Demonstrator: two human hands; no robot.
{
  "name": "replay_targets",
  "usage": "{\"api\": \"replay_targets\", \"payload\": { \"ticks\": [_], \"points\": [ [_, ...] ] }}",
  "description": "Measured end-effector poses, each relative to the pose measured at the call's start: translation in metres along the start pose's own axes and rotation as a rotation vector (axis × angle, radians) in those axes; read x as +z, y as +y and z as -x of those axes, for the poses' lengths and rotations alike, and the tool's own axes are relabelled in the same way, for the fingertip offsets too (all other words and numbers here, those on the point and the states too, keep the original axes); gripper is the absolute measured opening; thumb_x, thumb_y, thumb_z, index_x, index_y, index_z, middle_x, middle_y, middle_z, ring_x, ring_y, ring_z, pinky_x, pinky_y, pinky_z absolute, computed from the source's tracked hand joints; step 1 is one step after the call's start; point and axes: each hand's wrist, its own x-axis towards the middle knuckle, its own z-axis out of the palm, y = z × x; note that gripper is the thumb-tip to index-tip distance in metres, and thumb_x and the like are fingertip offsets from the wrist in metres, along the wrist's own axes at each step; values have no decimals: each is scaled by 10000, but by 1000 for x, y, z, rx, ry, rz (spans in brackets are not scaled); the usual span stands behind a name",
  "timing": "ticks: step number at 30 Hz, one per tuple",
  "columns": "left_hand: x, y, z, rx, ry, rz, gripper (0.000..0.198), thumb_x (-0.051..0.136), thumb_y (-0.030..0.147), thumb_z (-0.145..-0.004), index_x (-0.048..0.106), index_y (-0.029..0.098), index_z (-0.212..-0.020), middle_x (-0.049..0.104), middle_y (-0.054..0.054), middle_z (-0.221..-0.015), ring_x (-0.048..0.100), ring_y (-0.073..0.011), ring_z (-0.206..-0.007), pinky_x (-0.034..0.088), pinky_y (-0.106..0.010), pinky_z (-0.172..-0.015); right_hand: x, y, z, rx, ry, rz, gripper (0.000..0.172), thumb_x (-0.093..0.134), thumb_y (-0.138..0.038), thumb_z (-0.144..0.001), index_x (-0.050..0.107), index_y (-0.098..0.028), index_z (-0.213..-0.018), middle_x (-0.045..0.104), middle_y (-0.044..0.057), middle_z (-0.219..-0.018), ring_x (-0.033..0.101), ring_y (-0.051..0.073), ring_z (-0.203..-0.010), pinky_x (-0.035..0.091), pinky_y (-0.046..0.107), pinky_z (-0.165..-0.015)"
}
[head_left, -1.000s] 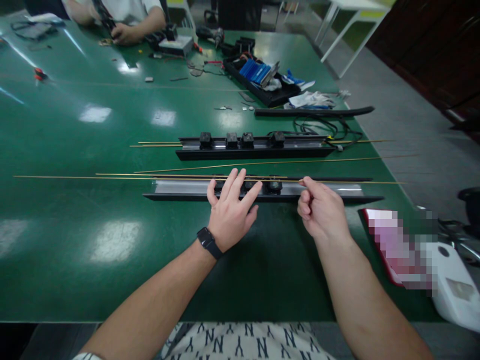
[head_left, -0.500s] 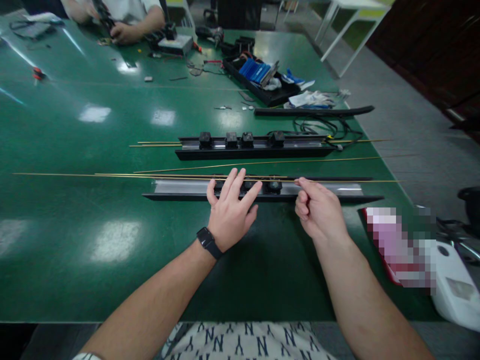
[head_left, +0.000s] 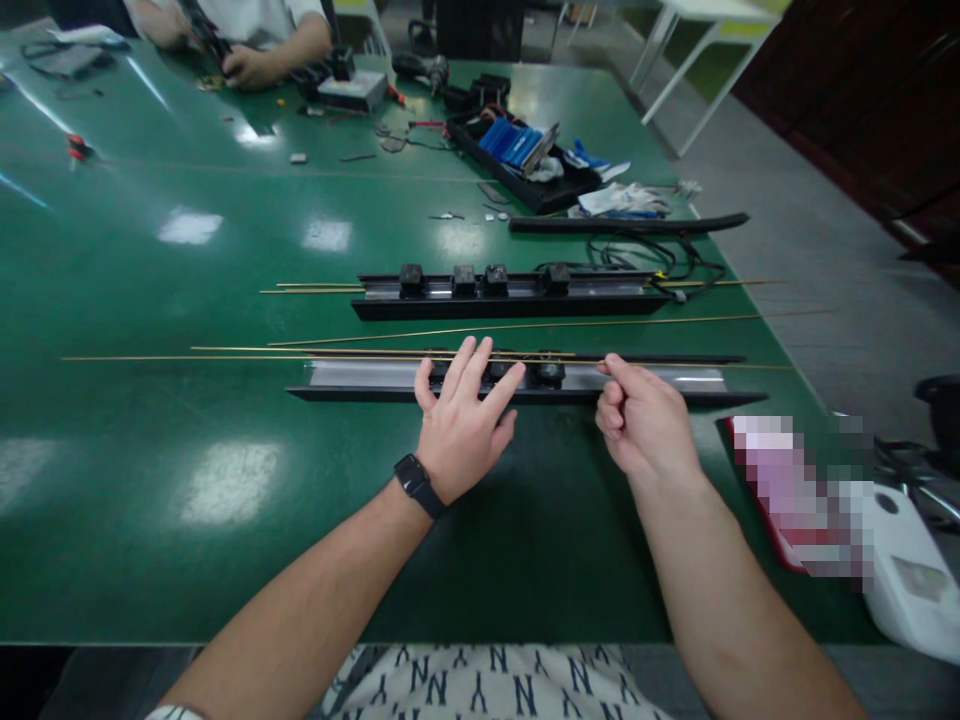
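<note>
In the head view, a long black metal channel (head_left: 360, 376) with a silvery inside lies across the green table in front of me. Dark blocks (head_left: 550, 370) sit in it, partly covered by my left hand (head_left: 466, 420). That hand is open, palm down, its spread fingertips over the channel and the thin brass rods along it. My right hand (head_left: 643, 415) is closed in a pinch on one long, thin brass rod (head_left: 150, 358), near the channel's right half. The rod reaches well past the channel's left end. Another brass rod (head_left: 375, 337) lies slightly slanted just behind.
Farther back stands a second black channel (head_left: 502, 309) with several dark blocks. Behind it are a curved black strip (head_left: 630, 224), coiled cable (head_left: 675, 262) and a black tray (head_left: 540, 190). A co-worker's hand (head_left: 251, 68) is at far left; a white device (head_left: 911, 570) sits right.
My right hand has shifted slightly right, still pinching the rod. The rod's left end is now farther right and a little lower. My left hand has hardly moved.
</note>
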Motion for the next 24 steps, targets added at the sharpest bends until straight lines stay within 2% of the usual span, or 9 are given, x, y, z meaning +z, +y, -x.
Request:
{"api": "replay_targets", "payload": {
  "ticks": [8,14,24],
  "points": [
    [1,0,1,6,9,-7,504,673,354,-957,604,331,-1456,434,-149,-1680,360,-322,-1586,117,-645,-1250,0,0,-1,23,-39,-4,202,822,-301,-799,718,-141,-868,531,-58,-499,376,57,-316,219,159,-256],
    [2,0,0,7,11,-9,511,682,361,-950,608,330,-1455,434,-145,-1681,377,-338,-1576,108,-643,-1255,1,2,1,26,-88,10,237,844,-269,-762,749,-140,-937,551,-58,-521,382,52,-330,231,150,-265],
    [2,-1,1,11,17,-11,504,679,362,-954,612,327,-1452,443,-149,-1674,382,-340,-1573,125,-643,-1252,2,2,2,6,-51,9,189,850,-256,-765,725,-136,-840,527,-59,-509,382,50,-332,226,152,-267]
  ]
}}
